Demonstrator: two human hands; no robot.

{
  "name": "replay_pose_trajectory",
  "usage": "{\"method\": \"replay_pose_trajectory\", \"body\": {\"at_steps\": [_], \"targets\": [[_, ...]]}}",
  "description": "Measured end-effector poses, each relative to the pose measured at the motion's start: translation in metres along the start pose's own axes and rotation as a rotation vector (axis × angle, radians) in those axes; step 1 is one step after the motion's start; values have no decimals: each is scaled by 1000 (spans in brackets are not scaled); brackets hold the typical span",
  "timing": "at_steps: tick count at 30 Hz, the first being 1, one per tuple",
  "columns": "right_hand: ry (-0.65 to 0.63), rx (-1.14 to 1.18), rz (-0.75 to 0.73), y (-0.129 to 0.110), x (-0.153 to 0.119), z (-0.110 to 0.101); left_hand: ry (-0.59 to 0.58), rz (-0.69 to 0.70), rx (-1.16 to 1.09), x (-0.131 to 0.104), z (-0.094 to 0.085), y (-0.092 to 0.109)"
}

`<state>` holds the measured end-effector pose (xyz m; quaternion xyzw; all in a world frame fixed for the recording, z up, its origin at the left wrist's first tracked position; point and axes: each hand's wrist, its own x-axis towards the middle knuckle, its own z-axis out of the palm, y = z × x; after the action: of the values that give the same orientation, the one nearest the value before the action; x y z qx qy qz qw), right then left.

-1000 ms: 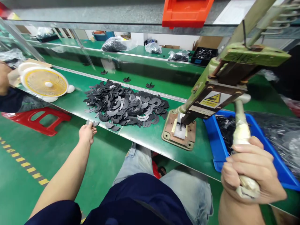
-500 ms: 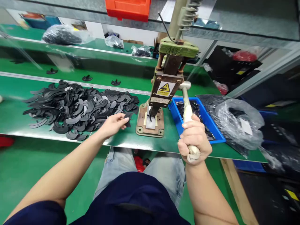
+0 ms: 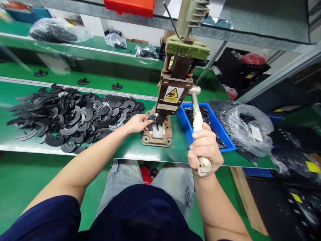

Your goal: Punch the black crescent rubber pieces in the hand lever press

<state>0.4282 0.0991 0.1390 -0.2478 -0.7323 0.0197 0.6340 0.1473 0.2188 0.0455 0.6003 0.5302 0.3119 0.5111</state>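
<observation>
Pinched in my left hand (image 3: 138,123) is a curved black plastic piece (image 3: 150,122), held at the left of the hand press's ram, over its base. My right hand (image 3: 206,149) is wrapped round the taped lever handle (image 3: 198,118) of the hand press (image 3: 173,90). On the press's base plate (image 3: 164,140) lies a pale metal plate (image 3: 157,131) under the ram. To the left of my left hand spreads a big heap of curved black plastic pieces (image 3: 77,117).
Right of the press stands a blue bin (image 3: 229,144) with small black parts. Beyond it lies a clear plastic bag (image 3: 250,129). Several black parts (image 3: 83,81) sit behind the heap. A metal shelf with a red bin (image 3: 130,6) crosses above.
My left hand has moved right, from the heap's edge to the press, carrying the curved black piece. My right hand keeps its grip on the lever. The whole view has shifted slightly.
</observation>
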Motion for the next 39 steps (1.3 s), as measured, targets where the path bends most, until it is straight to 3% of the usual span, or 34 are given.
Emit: {"method": "replay_pose_trajectory", "body": {"at_steps": [6,16,27,33,36,39], "targets": [[17,-12,22,-1,-1,1,1,-55,-8,5,2,5],[15,-55,29,-1,-3,1,-114,-300,-122,10,0,20],[-17,-25,26,-2,0,-2,-147,-174,-44,13,-5,19],[24,-53,-7,-1,-2,1,-176,-347,-111,11,-4,27],[16,-23,-8,-5,12,0,-188,-431,-134,10,-4,30],[39,82,-21,-8,55,-1,-171,-431,-147,7,-2,32]]}}
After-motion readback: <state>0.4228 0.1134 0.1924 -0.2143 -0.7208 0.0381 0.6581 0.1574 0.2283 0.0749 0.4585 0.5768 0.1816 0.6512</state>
